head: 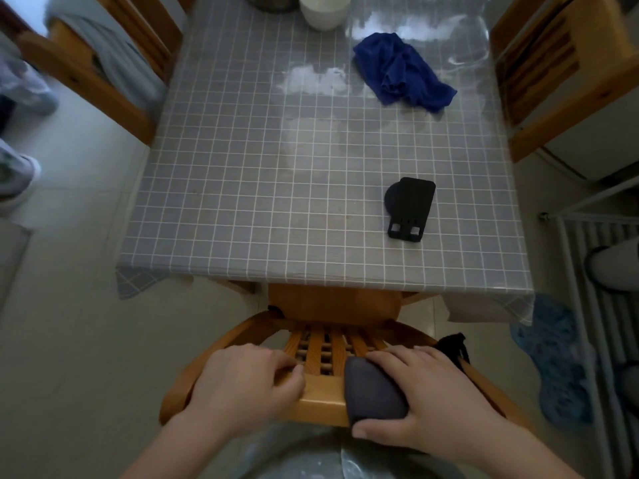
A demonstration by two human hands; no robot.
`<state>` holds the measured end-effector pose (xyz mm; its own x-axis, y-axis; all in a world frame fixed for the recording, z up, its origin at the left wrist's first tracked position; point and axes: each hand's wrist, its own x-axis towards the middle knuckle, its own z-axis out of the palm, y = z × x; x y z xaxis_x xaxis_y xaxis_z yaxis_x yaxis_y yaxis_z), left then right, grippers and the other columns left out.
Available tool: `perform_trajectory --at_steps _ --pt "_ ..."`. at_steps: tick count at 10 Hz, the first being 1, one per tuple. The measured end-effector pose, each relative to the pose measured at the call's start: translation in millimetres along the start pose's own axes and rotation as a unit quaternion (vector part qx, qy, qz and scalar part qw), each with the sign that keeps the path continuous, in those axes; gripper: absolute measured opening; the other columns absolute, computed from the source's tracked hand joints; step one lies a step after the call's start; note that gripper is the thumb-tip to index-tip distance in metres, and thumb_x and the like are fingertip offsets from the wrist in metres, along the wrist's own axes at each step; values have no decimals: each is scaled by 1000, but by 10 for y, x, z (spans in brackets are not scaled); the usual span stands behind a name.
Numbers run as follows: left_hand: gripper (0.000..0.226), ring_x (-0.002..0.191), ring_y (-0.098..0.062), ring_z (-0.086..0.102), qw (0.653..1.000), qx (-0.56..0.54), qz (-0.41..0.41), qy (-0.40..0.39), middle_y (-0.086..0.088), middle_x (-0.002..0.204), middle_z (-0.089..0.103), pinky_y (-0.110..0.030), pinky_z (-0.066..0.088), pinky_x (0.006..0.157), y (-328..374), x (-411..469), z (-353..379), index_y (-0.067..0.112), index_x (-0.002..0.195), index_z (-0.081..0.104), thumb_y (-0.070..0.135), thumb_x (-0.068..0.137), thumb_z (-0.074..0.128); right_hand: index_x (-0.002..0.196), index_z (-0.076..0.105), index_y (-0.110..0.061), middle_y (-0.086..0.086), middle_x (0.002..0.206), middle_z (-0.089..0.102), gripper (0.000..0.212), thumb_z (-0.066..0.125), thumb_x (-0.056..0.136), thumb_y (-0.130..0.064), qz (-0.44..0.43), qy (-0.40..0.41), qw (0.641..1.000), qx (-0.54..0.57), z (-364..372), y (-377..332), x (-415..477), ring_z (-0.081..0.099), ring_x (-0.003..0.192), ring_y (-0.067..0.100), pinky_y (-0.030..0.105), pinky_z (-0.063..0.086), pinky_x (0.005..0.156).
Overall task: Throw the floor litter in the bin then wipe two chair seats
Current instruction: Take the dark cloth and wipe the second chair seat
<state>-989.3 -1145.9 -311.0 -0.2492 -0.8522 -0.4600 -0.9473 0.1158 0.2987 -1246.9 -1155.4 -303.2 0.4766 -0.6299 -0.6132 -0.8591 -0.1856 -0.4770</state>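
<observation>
A wooden chair (321, 401) stands pushed under the near edge of the table, its lattice back toward me. My left hand (242, 385) grips the top rail of the chair back. My right hand (428, 392) holds a dark grey cloth (373, 392) pressed against the same rail, thumb underneath. The chair's seat is mostly hidden under the table. A blue cloth (401, 72) lies crumpled on the far right of the table. No bin or floor litter shows.
The table (276, 209) has a grey checked cover. On it are a black phone holder (409, 209) and a white bowl (325, 10). Wooden chairs stand at the left (103, 63) and right (553, 74). A person's feet (17, 174) are at the left; slippers and a blue mat (553, 361) at the right.
</observation>
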Motion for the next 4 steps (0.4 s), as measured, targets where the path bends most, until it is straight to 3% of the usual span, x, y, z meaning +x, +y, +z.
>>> perform_trajectory --at_steps 1,2,3,4 --pt "51 50 -2 54 1000 0 -11 0 12 57 61 -20 37 39 27 -24 0 42 87 67 67 78 23 129 40 -48 -24 120 52 93 30 54 -103 -8 26 1000 1 17 15 22 48 106 2 27 34 98" --pt "53 48 -4 54 1000 12 -19 5 8 56 61 -20 38 42 47 -55 12 40 81 65 69 79 20 128 43 -44 -20 118 55 95 26 55 -103 -21 33 999 -22 32 11 14 51 105 6 31 37 96" --pt "59 53 -5 52 996 57 -13 65 9 60 58 -21 40 47 88 -112 14 33 77 65 68 82 18 133 42 -39 -18 128 54 98 21 59 -101 -40 68 994 -70 10 -37 -29 49 116 9 34 34 103" --pt "55 66 -5 52 978 111 12 178 12 74 60 -25 45 57 151 -230 -13 31 82 68 64 88 25 141 36 -37 -17 141 45 101 11 64 -97 -54 105 990 -78 -57 -65 -169 38 129 7 34 25 113"
